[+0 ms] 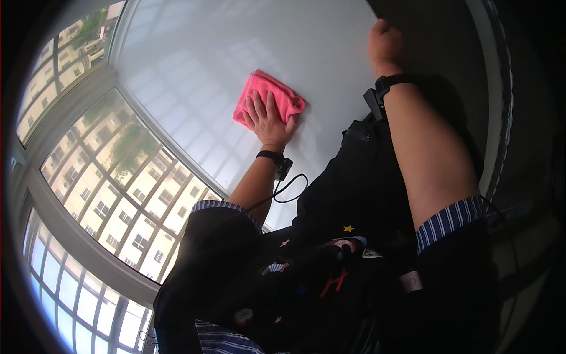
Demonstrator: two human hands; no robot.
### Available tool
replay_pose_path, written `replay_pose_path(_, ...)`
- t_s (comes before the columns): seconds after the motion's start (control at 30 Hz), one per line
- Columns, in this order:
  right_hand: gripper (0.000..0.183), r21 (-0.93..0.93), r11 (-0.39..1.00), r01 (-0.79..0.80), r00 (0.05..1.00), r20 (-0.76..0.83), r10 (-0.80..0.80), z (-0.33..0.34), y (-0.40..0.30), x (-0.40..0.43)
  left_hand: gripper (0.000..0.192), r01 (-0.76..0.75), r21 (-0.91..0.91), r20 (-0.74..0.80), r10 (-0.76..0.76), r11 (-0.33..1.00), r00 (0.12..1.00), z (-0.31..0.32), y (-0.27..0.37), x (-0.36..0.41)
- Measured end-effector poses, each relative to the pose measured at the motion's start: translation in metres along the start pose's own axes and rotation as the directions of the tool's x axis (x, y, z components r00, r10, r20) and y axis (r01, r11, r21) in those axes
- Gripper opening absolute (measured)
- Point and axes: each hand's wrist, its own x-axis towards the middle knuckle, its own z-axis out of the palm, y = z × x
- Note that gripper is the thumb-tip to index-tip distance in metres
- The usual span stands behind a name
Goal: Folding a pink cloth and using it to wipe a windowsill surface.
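My left hand (269, 121) lies palm down on a folded pink cloth (261, 86), pressing it against a smooth white window sill (194, 57). The fingers are slightly spread over the cloth, and the thumb is beside its bunched right side. At the sill's right edge, my right hand (387, 46) is curled closed around the rim; its fingertips are hidden and the hand is a little blurred. Each wrist wears a black strap with a small device, the left one (284, 169) trailing a black cable (305, 186).
Framed window panes (119, 177) run along the left, with bars and a pale building outside. My dark-clothed leg (336, 177) rests at the sill's near right. Beyond the right edge is a dark area with a pale curved strip (491, 110). A wire clip (150, 338) shows at lower left.
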Motion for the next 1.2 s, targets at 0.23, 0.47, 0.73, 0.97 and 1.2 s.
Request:
replay_pose_path(0.23, 0.056, -0.103, 0.995, -0.013, 0.995, 0.093, 0.023, -0.013, 0.014, -0.003, 0.084, -0.108, 0.018, -0.046, 0.109, 0.994, 0.993, -0.006, -0.014, 0.014)
replay_pose_path(0.47, 0.064, -0.206, 0.978, -0.018, 0.996, 0.076, 0.034, -0.021, 0.011, -0.025, 0.075, -0.390, 0.085, -0.068, 0.396, 0.917, 0.916, -0.017, -0.054, 0.068)
replay_pose_path(0.73, 0.065, -0.240, 0.971, -0.004, 0.994, 0.103, 0.030, -0.021, 0.000, -0.021, 0.077, 0.013, 0.058, -0.161, -0.003, 0.998, 0.987, -0.024, -0.077, 0.243)
replay_pose_path(0.97, 0.057, -0.216, 0.976, 0.038, 0.999, -0.016, -0.042, -0.018, 0.006, -0.023, 0.085, 0.173, 0.034, -0.121, -0.168, 0.984, 0.978, -0.034, -0.091, 0.334)
replay_pose_path(1.2, 0.046, -0.310, 0.949, 0.050, 0.993, -0.087, -0.081, -0.012, 0.005, -0.029, 0.081, 0.254, 0.059, -0.162, -0.242, 0.965, 0.957, -0.034, -0.125, 0.357)
